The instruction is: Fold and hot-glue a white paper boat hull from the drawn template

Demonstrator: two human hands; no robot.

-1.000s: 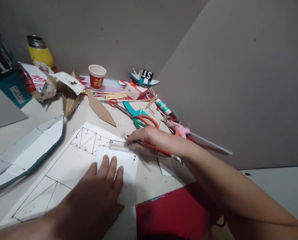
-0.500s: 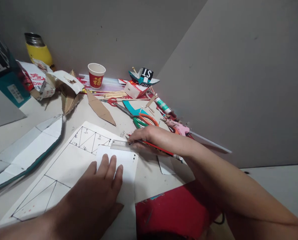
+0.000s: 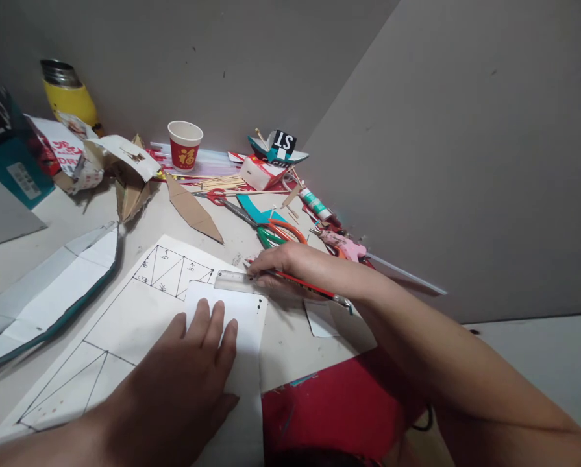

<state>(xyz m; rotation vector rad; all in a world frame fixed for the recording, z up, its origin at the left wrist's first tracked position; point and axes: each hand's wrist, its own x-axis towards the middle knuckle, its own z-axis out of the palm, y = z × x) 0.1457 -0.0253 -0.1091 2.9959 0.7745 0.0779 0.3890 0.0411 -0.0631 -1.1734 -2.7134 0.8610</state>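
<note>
My left hand [image 3: 183, 373] lies flat with its fingers spread on a white piece of paper [image 3: 246, 327]. This piece rests over a larger sheet [image 3: 119, 301] with ruled black lines, triangles and small handwritten marks. At the top edge of the white piece, my right hand [image 3: 290, 263] is closed on a clear ruler [image 3: 229, 280]. The same hand also holds a red and black pencil [image 3: 314, 285], its point towards the left and its back end out past the wrist. Part of the ruler is hidden under the right hand.
Scissors with orange and green handles [image 3: 275, 232] lie beyond my right hand. Further back stand a paper cup [image 3: 185, 149], a yellow bottle [image 3: 69, 97] and a small cardboard boat [image 3: 278, 152]. A boat-shaped cardboard piece [image 3: 51, 285] lies left. A pink glue gun [image 3: 346, 245] rests near the wall.
The whole view has shifted slightly, so everything sits a little further left. Both hands keep their places on the paper and ruler.
</note>
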